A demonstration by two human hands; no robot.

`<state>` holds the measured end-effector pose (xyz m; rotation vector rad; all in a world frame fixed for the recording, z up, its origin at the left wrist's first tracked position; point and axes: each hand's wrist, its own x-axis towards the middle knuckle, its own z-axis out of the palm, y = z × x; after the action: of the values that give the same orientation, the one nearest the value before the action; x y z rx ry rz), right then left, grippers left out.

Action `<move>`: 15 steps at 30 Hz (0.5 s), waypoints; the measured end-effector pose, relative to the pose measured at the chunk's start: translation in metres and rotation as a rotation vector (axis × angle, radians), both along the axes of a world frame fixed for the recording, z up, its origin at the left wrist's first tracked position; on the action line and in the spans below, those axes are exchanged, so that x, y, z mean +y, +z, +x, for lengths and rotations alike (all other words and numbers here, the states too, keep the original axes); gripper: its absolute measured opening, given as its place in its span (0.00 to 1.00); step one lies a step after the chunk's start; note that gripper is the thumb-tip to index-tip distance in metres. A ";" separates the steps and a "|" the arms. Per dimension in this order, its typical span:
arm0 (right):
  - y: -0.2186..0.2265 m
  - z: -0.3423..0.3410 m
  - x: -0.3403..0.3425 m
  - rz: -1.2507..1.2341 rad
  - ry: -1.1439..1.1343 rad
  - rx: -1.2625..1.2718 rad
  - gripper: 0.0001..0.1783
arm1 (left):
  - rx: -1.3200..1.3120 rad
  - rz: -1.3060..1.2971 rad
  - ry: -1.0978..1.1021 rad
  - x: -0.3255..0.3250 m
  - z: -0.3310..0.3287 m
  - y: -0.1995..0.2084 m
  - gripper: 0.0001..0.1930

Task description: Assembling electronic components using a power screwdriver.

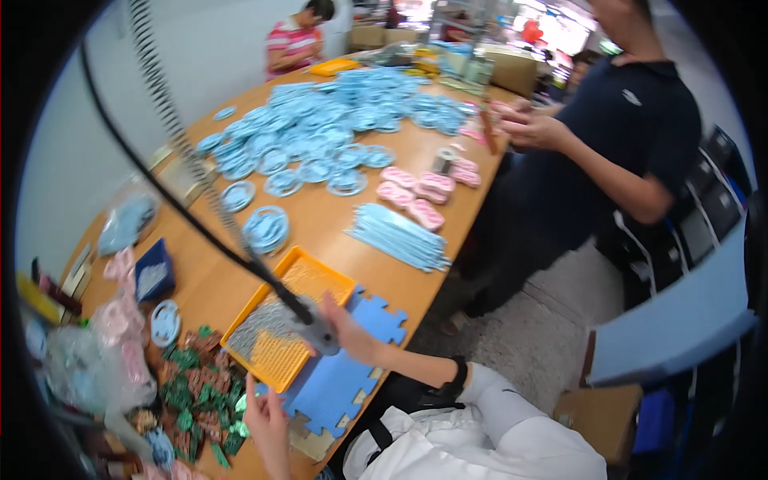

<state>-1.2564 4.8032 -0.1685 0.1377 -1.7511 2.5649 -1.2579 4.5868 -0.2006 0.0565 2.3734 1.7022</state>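
My right hand (352, 332) is wrapped around a grey electric screwdriver (321, 334), which hangs on a black cable and a coiled spring. Screwdriver and hand are over the near side of a yellow tray (232, 336) with a ridged bottom, where many small silver screws (272, 326) lie heaped. The screwdriver's tip is hidden. My left hand (268, 424) is by the tray's lower corner, its fingers stretched and apart, and I see nothing in it. Beside it lies a pile of green and brown plastic pieces (200, 392). A blue foam mat (340, 376) lies under and beside the tray.
Light blue round parts (320, 120) cover the table's far half, near pink pieces (416, 192) and light blue strips (400, 236). A dark blue box (154, 270) and plastic bags (88, 360) are at left. A person (608, 144) stands across the right edge; another (292, 40) is at the far end.
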 end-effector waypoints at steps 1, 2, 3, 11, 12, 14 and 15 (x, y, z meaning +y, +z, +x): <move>-0.001 0.001 0.002 -0.037 0.011 -0.032 0.42 | 0.030 0.000 -0.009 0.003 -0.008 -0.009 0.25; -0.001 0.004 0.006 -0.032 0.013 -0.060 0.42 | 0.056 -0.008 -0.014 0.004 -0.014 -0.023 0.26; -0.001 0.006 0.012 -0.023 0.005 -0.092 0.43 | 0.127 -0.109 -0.011 0.011 -0.021 -0.029 0.26; -0.009 0.010 0.025 -0.106 0.263 -0.132 0.42 | 0.215 -0.608 0.208 0.032 -0.038 -0.012 0.21; -0.009 0.010 0.026 -0.087 0.276 -0.111 0.42 | 0.260 -0.676 0.173 0.028 -0.042 -0.018 0.20; -0.014 0.009 0.030 -0.090 0.292 -0.106 0.41 | 0.438 -0.705 0.102 0.021 -0.049 -0.030 0.17; -0.015 0.009 0.028 -0.101 0.294 -0.114 0.41 | 0.572 -0.665 0.067 0.020 -0.050 -0.033 0.15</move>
<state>-1.2477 4.8312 -0.1833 0.2699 -1.7498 2.9149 -1.3078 4.6067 -0.2337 0.3999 3.2692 0.9056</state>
